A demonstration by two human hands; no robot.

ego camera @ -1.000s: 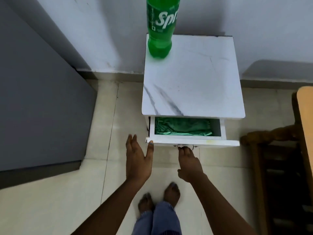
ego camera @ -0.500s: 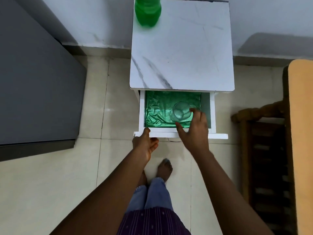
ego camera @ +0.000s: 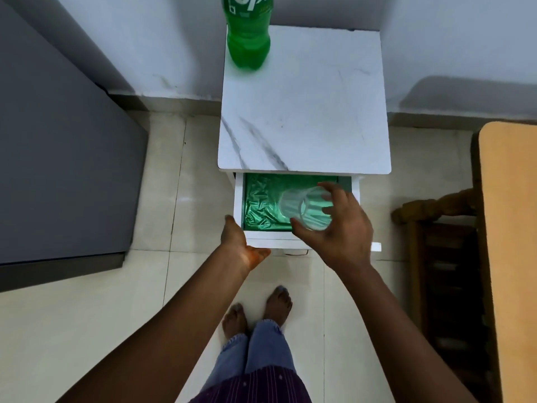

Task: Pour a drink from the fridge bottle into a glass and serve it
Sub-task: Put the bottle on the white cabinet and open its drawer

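Observation:
A green soda bottle point(ego camera: 248, 39) stands upright at the back left corner of the white marble-look side table point(ego camera: 305, 112). The table's drawer point(ego camera: 276, 242) is pulled out, lined with shiny green foil point(ego camera: 261, 205). My right hand point(ego camera: 340, 228) holds a clear ribbed glass point(ego camera: 302, 206) tilted on its side above the drawer, its mouth towards me. My left hand point(ego camera: 236, 242) rests on the drawer's front left corner, fingers around the edge.
A dark grey fridge point(ego camera: 58, 155) stands to the left. A wooden chair point(ego camera: 441, 257) and a tan table edge point(ego camera: 511, 257) are at the right. My bare feet point(ego camera: 258, 309) stand on the pale tiled floor before the drawer.
The drawer was pulled out farther. My right hand reached in, took the glass and lifted it out of the drawer, tilting it. My left hand moved to the drawer's front corner.

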